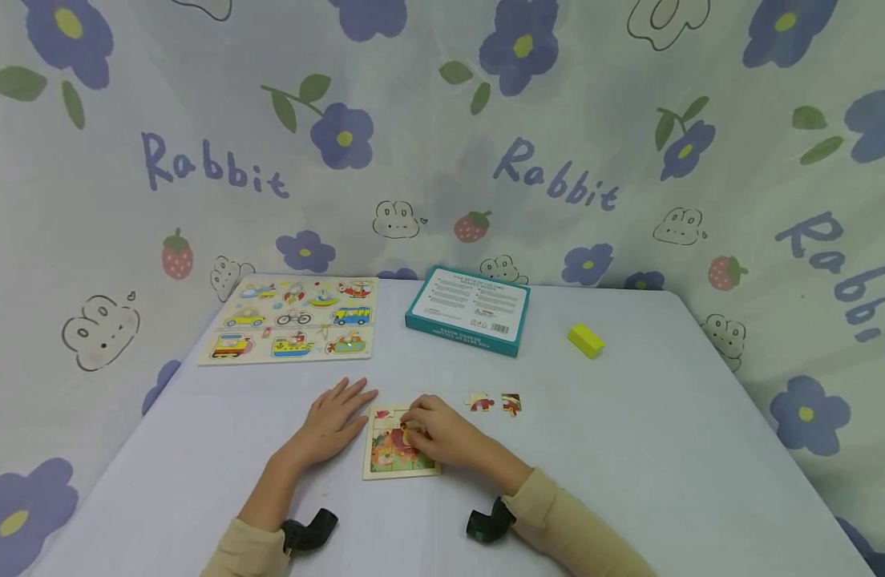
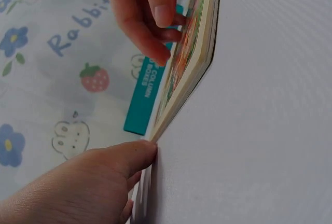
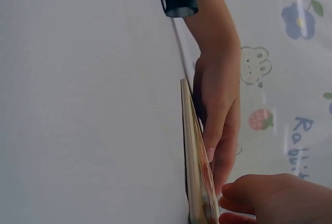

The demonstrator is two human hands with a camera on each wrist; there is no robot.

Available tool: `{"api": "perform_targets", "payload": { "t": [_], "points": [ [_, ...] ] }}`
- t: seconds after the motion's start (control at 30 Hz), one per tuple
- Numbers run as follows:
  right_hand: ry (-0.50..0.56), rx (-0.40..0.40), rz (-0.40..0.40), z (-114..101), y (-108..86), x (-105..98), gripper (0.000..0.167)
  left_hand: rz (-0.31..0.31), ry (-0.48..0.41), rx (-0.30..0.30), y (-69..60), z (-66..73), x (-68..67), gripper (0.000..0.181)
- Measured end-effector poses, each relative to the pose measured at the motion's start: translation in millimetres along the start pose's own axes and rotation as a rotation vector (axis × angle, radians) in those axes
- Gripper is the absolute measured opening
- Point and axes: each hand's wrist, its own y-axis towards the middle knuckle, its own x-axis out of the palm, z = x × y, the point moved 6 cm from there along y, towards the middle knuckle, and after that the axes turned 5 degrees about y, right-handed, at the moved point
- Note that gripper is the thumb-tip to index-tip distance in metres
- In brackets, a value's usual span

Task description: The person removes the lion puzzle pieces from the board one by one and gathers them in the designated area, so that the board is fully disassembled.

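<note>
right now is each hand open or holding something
Left hand: open, beside the puzzle.
Right hand: over the puzzle; whether it's gripping cannot be told.

left hand [image 1: 334, 421] spread, right hand [image 1: 445, 430] curled

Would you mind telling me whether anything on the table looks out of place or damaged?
Nothing appears spilled or damaged. The teal box sits slightly askew, turned at an angle to the back edge of the table. Two loose pieces lie to the right of the small puzzle, but that seems ordinary during puzzle work.
</note>
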Motion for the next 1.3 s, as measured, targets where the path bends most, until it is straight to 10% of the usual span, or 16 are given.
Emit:
{"api": "perform_targets", "payload": {
  "t": [1.3],
  "points": [
    [-0.084, 0.011, 0.182, -4, 9.8, 17, 0.016, 0.005, 0.007, 0.012, 0.0, 0.6, 1.0, 0.045]
  ]
}}
